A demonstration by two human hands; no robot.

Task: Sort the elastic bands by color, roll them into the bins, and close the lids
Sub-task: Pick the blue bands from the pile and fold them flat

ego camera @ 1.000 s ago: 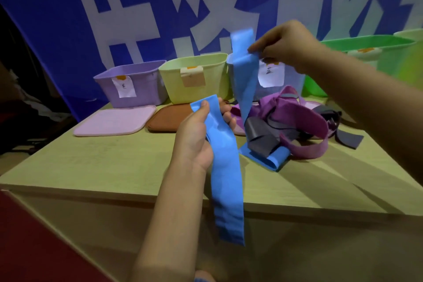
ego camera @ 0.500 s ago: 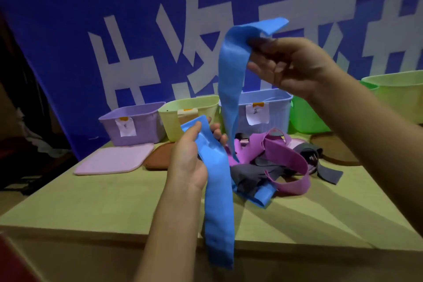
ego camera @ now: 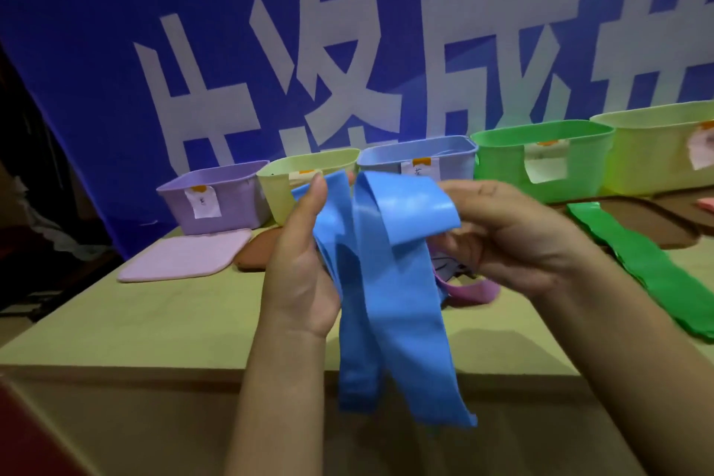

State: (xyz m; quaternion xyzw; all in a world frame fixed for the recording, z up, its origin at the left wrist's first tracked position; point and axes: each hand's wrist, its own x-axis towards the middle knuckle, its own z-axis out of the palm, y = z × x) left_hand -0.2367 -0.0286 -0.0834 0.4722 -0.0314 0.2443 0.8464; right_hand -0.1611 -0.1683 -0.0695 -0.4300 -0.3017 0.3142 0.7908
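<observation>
Two hands hold one blue elastic band (ego camera: 390, 282) above the near edge of the worktop (ego camera: 162, 317). Left hand (ego camera: 305, 263) grips its upper part, thumb pressed on the front, fingers curled behind. Right hand (ego camera: 514, 240) pinches a folded loop of the same band just beside the left grip; two long tails hang below both grips, past the worktop edge. Behind the grips stand open bins in a row: purple bin (ego camera: 216, 201), pale yellow bin (ego camera: 301, 182), blue bin (ego camera: 421, 158), green bin (ego camera: 541, 162). Left of the left grip lie a pink lid (ego camera: 185, 259) and a brown lid (ego camera: 259, 255). Right of the right grip lies a green band (ego camera: 637, 267); a purple band (ego camera: 471, 292) shows just under that grip
</observation>
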